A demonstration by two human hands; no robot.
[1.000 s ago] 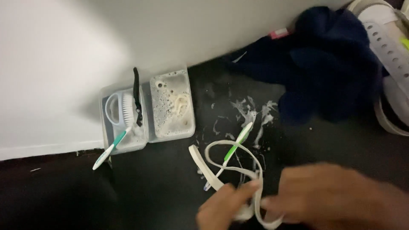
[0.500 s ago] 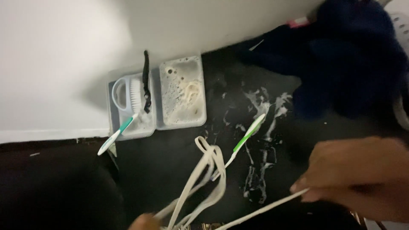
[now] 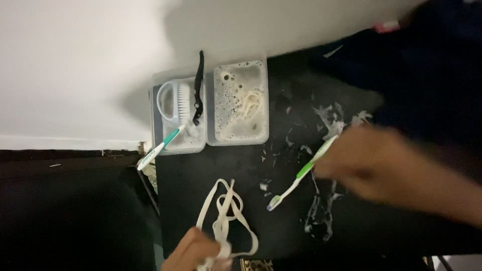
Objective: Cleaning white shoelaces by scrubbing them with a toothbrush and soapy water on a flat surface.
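My left hand (image 3: 193, 251) is at the bottom edge, closed on a white shoelace (image 3: 223, 216) that loops over the black mat (image 3: 211, 170). My right hand (image 3: 381, 168), blurred, grips the handle end of a green and white toothbrush (image 3: 296, 178) whose blue-tipped head rests low on the mat. Foam streaks (image 3: 321, 216) lie below that hand.
Two clear tubs stand against the white wall: one (image 3: 241, 105) holds sudsy water, the other (image 3: 178, 143) a white scrub brush (image 3: 175, 100), a teal toothbrush (image 3: 158, 150) and a black strap (image 3: 199, 88). Dark blue cloth (image 3: 432, 75) lies at right.
My right hand let go of the shoelace end and moved up onto the green toothbrush. The lace now lies bunched near my left hand.
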